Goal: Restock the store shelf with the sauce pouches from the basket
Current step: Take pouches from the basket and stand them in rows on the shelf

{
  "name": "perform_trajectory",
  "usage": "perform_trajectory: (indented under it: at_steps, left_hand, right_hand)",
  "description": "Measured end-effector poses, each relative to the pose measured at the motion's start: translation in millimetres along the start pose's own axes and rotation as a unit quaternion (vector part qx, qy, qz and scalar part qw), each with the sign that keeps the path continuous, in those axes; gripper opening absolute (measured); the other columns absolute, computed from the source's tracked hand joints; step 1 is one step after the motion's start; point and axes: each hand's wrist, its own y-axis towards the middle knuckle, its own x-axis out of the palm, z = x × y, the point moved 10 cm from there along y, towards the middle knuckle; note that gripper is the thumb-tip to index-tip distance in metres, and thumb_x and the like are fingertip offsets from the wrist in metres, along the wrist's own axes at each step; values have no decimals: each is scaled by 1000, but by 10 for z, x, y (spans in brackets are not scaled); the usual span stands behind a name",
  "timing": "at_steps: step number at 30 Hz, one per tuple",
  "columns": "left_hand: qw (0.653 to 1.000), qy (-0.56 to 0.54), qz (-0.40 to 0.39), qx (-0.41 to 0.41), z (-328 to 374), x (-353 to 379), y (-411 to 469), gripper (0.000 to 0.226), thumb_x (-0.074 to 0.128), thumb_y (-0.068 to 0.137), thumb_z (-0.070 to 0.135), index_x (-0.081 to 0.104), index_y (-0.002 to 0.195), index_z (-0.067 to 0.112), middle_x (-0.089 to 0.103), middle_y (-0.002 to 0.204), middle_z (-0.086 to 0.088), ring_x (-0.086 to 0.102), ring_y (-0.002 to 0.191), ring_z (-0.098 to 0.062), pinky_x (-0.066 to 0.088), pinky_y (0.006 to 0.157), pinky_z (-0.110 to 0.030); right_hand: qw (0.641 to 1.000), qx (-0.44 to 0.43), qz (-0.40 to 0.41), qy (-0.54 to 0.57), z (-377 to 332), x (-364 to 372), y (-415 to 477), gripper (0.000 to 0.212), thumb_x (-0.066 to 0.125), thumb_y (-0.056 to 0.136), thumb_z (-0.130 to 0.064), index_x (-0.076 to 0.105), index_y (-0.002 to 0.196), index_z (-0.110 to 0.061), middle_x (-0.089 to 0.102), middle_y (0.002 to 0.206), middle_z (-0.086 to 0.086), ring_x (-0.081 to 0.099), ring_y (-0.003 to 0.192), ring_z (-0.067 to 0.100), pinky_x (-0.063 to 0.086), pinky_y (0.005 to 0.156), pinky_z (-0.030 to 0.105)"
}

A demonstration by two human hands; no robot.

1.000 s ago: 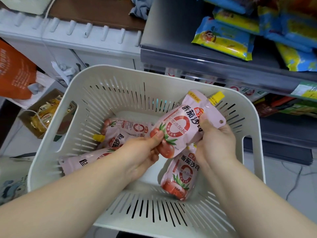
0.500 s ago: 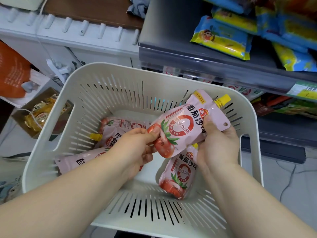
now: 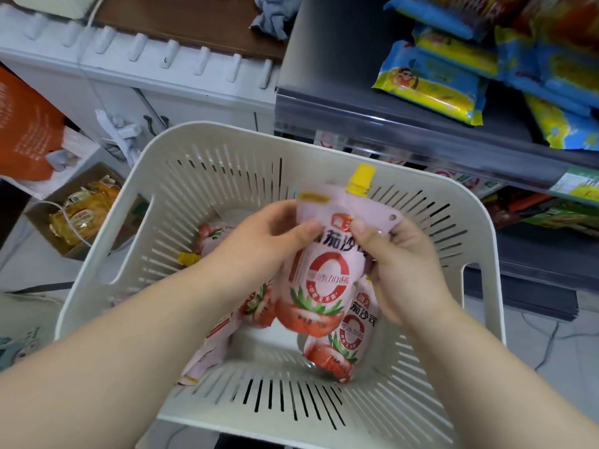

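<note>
Turned from its slant of a moment ago, the sauce pouch (image 3: 324, 273) now stands upright over the basket (image 3: 107, 280), its yellow cap (image 3: 361, 179) pointing up toward the shelf (image 3: 356, 102). The left hand (image 3: 259, 241) grips the pouch's upper left edge, thumb on the printed face and fingers curled behind. The right hand (image 3: 405, 264) pinches the upper right part the same way, and the two thumbs sit close together. A second pouch (image 3: 343, 345) lies on the basket floor just below the held one, and other pouches (image 3: 210, 345) lie to the left, partly under the left forearm. Blue-and-yellow snack packets (image 3: 431, 82) rest on the shelf.
</note>
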Motion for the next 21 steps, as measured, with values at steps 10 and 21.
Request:
perform_trajectory:
  at_steps: [10, 21]
  left_hand:
    - [989, 108, 101, -26, -173, -215, 122, 12, 65, 86, 17, 73, 93, 21, 73, 87, 2, 68, 83, -7, 54, 82, -24]
    - [985, 65, 138, -75, -419, -367, 181, 8, 64, 86, 17, 71, 90, 20, 74, 82, -3, 69, 73, -13, 54, 67, -26]
  right_hand:
    - [937, 162, 57, -304, 497, -253, 183, 46, 35, 98, -45, 64, 109, -11, 69, 106, 6, 63, 99, 23, 47, 97, 45]
    - [751, 298, 78, -584, 1223, -773, 296, 70, 58, 83, -50, 40, 139, -12, 40, 138, 14, 42, 123, 31, 40, 92, 36]
